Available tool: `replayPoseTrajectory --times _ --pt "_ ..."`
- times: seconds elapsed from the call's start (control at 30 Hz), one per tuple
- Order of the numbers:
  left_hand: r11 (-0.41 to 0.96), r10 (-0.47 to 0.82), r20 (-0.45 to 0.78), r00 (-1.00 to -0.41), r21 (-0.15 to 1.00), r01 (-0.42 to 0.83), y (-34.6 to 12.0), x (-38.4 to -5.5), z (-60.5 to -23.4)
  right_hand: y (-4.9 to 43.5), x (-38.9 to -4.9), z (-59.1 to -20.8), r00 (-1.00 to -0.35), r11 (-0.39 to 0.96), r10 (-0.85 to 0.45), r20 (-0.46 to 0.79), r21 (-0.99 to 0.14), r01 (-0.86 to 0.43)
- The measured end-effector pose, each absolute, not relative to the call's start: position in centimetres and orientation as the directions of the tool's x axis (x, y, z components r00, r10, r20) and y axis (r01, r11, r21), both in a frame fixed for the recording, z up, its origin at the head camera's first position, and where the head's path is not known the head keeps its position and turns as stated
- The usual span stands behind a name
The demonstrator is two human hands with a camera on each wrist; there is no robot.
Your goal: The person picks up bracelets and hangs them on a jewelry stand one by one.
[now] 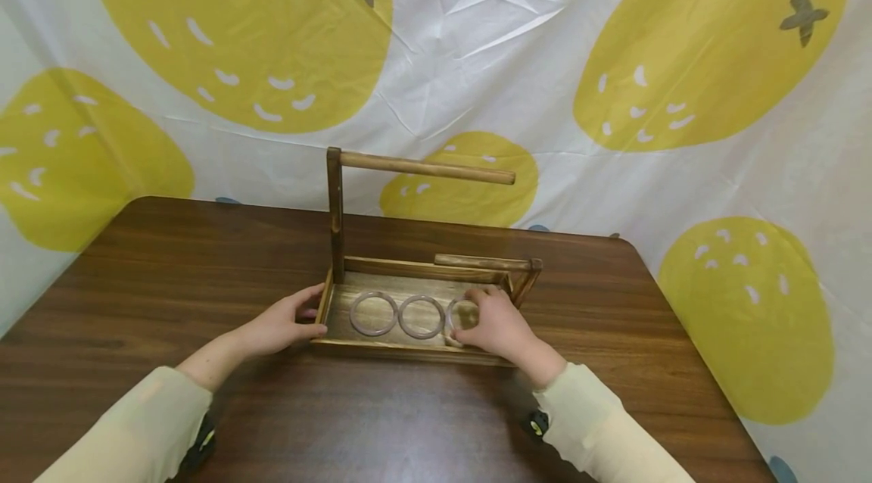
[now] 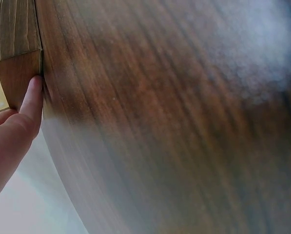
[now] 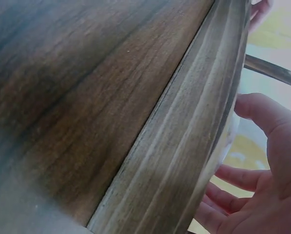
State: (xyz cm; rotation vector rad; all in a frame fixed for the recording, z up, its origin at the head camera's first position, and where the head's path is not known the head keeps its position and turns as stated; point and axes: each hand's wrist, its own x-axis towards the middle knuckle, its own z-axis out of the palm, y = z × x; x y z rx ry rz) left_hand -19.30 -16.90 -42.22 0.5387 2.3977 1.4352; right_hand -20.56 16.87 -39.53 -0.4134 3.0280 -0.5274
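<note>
A wooden bracelet stand (image 1: 412,350) has a shallow tray base, a tall post with a long horizontal bar (image 1: 429,168) at left, and a lower bar (image 1: 482,262) at right. Two pale translucent bangles, the left bangle (image 1: 351,315) and the middle bangle (image 1: 400,318), lie flat side by side in the tray. My left hand (image 1: 281,324) holds the stand's left end, thumb at its front corner. At the tray's right part, my right hand (image 1: 500,324) has thumb and fingers around a third bangle (image 1: 450,320), partly hidden by that hand.
The stand is on a dark brown wooden table (image 1: 327,415). Behind it hangs a white cloth (image 1: 477,82) with yellow fruit prints. Both bars jut out over the tray, free at one end.
</note>
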Motion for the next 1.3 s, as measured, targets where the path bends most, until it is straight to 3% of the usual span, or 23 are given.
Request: replayPoseTrajectory --times 0.37,0.97,1.3 --pt "0.444 0.459 -0.061 -0.886 0.88 0.169 -16.9 -19.4 -42.3 17.2 -20.0 -38.7 -0.958 0.879 -0.286 0.009 -0.395 -0.266" --pt "0.441 0.466 -0.06 -0.882 0.881 0.173 -16.9 -19.5 -42.5 18.5 -19.5 -37.1 -0.94 0.738 -0.341 -0.029 -0.628 -0.248" --pt "0.404 0.477 -0.032 -0.878 0.895 0.187 -17.2 -19.6 -42.8 19.4 -19.3 -36.3 -0.909 0.584 -0.414 -0.04 -0.778 -0.231"
